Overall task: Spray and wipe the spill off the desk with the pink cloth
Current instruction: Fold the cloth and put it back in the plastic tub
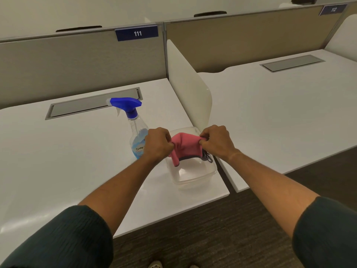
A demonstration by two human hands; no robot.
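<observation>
Dark green ribbed sleeves [63,238] pushed up past elbows; forearms bare; light shoes [155,264] at bottom edge.

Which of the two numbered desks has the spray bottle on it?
Desk 111, the left one, holds the spray bottle; desk 112, beyond the divider, shows no bottle.

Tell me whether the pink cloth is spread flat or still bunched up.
Bunched. The pink cloth hangs crumpled between the left hand and right hand, each pinching one end above the clear container.
</observation>
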